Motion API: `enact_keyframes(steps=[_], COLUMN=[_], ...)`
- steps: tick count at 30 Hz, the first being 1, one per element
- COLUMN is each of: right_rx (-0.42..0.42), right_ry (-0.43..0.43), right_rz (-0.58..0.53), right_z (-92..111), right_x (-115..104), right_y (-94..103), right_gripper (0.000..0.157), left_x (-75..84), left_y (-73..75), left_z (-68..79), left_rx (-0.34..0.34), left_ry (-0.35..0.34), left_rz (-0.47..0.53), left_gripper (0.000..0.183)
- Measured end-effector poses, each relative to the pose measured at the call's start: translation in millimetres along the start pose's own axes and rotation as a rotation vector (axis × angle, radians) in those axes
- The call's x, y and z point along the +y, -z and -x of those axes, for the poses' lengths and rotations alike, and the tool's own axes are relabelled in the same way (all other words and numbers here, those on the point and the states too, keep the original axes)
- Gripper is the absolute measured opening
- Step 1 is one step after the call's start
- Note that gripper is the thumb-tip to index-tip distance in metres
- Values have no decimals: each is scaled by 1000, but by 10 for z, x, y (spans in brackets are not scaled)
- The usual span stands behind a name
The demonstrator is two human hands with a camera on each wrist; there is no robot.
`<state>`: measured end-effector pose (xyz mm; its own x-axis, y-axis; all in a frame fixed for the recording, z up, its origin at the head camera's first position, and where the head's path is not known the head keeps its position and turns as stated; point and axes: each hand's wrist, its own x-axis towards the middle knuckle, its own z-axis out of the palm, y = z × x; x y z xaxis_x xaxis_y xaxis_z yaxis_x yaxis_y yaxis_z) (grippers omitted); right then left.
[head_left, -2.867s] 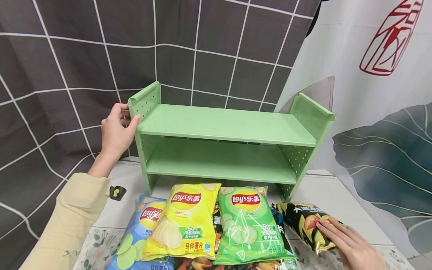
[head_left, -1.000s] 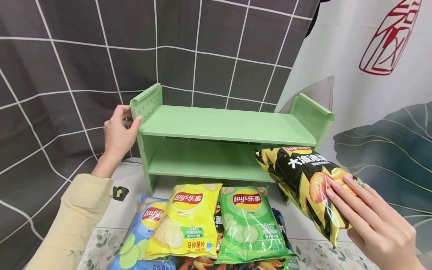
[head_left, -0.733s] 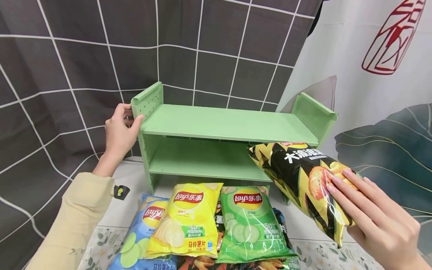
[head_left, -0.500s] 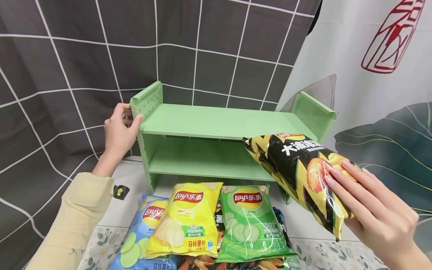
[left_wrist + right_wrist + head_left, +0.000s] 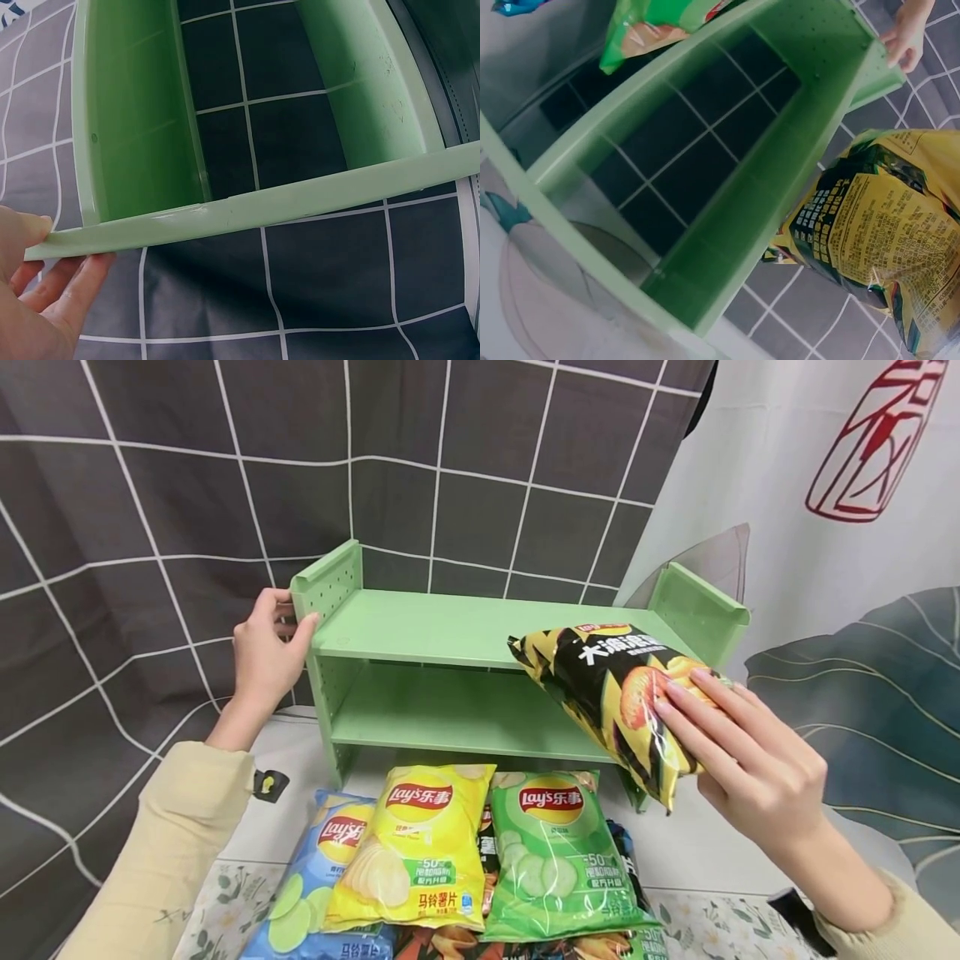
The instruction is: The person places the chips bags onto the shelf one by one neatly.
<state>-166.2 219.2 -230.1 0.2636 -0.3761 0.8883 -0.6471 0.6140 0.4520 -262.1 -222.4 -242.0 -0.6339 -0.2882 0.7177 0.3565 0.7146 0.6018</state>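
Note:
A two-tier green shelf rack (image 5: 427, 631) stands on the white table. My left hand (image 5: 262, 652) grips the front edge of its left side panel; in the left wrist view, the thumb and fingers (image 5: 71, 296) lie on opposite sides of that panel edge. My right hand (image 5: 757, 752) holds a black and gold Lay's chip bag (image 5: 592, 685) by its lower right part, tilted, in front of the upper shelf's right half. The right thumb is hidden behind the bag. In the right wrist view, the printed back of the chip bag (image 5: 885, 232) shows.
Before the rack lie a yellow chip bag (image 5: 412, 860), a green chip bag (image 5: 551, 868) and a blue chip bag (image 5: 315, 885). Darker bags show partly beneath them. A dark grid-patterned cloth (image 5: 487, 485) hangs behind, with a white printed curtain (image 5: 750, 468) at the right.
My right hand has lifted the black and gold chip bag off the table, then carried it up and leftward to the upper shelf's front. My left hand keeps its grip on the rack.

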Motion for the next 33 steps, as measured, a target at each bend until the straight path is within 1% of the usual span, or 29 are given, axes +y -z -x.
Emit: enact_keyframes(steps=[4, 11, 15, 21, 24, 30, 33], right_rx=[-19, -85, -108, -170, -183, -206, -227], right_ry=[13, -14, -9, 59, 88, 92, 87], right_rz=[-10, -27, -20, 9, 26, 76, 99], right_z=[-44, -162, -187, -189, -202, -246, -261], right_x=[17, 18, 37, 50, 47, 72, 81], right_y=[-113, -332, -481, -653, -722, -886, -987], right_gripper=[39, 45, 42, 42, 44, 49, 49], left_x=[6, 13, 9, 20, 24, 28, 24], left_y=[-6, 4, 3, -13, -15, -12, -13], left_z=[3, 2, 1, 16, 13, 7, 13], left_rx=[2, 11, 15, 10, 12, 15, 11], left_ry=[-2, -7, -8, -5, -2, 3, 10], left_rz=[4, 16, 12, 14, 13, 6, 8], left_gripper=[35, 35, 34, 34, 34, 35, 35])
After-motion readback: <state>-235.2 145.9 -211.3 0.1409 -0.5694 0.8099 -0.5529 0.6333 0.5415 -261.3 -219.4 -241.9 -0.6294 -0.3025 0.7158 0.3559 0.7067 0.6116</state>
